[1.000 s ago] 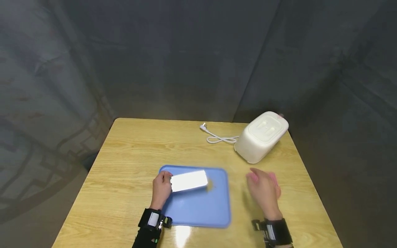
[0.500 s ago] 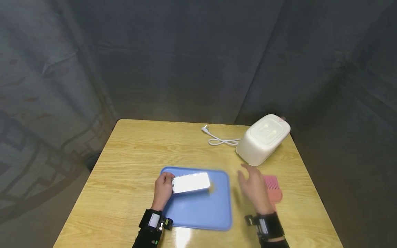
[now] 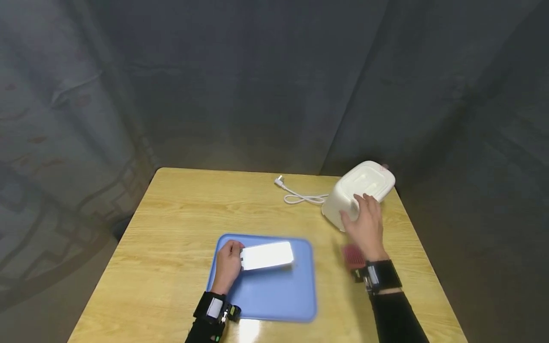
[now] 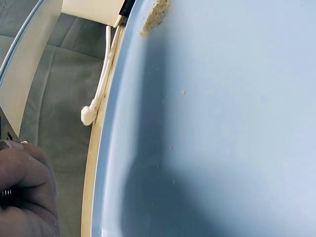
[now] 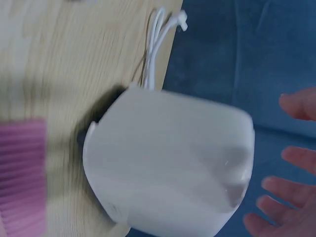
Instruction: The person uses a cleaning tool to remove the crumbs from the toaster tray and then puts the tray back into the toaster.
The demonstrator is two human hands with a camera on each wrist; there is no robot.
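My left hand (image 3: 228, 267) pinches one end of a thin, bright crumb tray (image 3: 267, 256), held above a blue tray (image 3: 279, 302). In the left wrist view, the curled fingers (image 4: 29, 182) show at lower left, and a small heap of crumbs (image 4: 157, 17) lies on the blue tray. My right hand (image 3: 366, 228) hovers at the near side of a white toaster (image 3: 336, 205), fingers spread. The right wrist view shows those fingers (image 5: 291, 192) apart from the toaster's body. Partly under the right wrist lies a pink brush (image 3: 353, 257), its bristles visible.
A white power cord (image 3: 300, 197) with its plug lies loosely looped left of the toaster. The wooden table (image 3: 184, 214) ends at a dark curtain (image 3: 257, 95) behind. The toaster stands near the table's back right corner.
My right hand has moved from above the brush up to the toaster. The brush now shows farther left, partly behind the wrist. The left hand still holds the crumb tray over the blue tray.
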